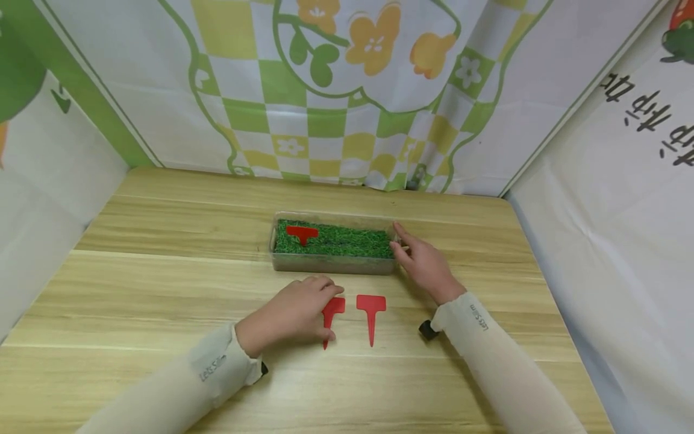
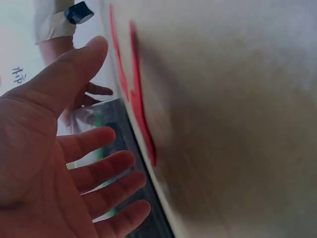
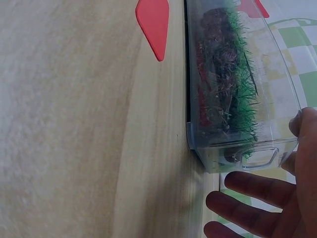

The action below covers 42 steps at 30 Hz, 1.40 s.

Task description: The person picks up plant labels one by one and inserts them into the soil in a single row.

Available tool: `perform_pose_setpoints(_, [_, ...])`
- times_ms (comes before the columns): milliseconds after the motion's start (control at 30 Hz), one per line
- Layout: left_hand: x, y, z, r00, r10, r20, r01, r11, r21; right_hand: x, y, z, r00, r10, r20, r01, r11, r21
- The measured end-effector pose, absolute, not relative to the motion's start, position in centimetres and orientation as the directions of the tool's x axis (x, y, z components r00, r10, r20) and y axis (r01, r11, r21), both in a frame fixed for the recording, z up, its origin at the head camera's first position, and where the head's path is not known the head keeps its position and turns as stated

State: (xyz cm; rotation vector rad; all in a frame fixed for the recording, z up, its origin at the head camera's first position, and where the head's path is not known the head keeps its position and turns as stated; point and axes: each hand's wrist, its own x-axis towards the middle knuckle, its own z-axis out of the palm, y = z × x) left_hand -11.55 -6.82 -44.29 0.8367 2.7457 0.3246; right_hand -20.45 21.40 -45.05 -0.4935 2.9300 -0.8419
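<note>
Head view: 3 flat red T-markers (image 1: 371,303), 1 stuck in bristly green turf (image 1: 352,239), 2 lying on woodgrain table (image 1: 162,295). 1 clear rectangular plastic box (image 1: 331,264) around turf. Left hand (image 1: 293,313) loosely spread at left loose marker, gripping nothing; right hand (image 1: 428,265) pinches box end.

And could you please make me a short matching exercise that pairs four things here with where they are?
Things:
1. Left hand
2. Right hand
3. Clear box
4. Green grass

Places:
A. Inside the box
B. Touching the box's end
C. Nearest a red marker outside the box
D. Standing on the wooden table

Pairs: 1-C, 2-B, 3-D, 4-A.
</note>
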Motion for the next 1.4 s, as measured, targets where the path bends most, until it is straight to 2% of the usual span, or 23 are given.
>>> perform_pose_setpoints(600, [-11.36,-6.65,-45.15,-0.777,0.603,-0.181,0.548,0.790,0.276,-20.40,21.43,-45.06,-0.949,-0.315,0.029,-0.283,0.805,-0.521])
perform_pose_setpoints(1133, [-11.50,-6.40,-44.93,-0.801,0.565,-0.195,0.505,0.815,0.285,-20.47,21.39,-45.24,-0.951,-0.308,0.028,-0.278,0.812,-0.513])
perform_pose_setpoints(1400, [-11.79,-6.76,-44.57,-0.816,0.557,-0.153,0.494,0.811,0.314,-20.45,21.39,-45.27,-0.951,-0.308,0.034,-0.282,0.813,-0.510])
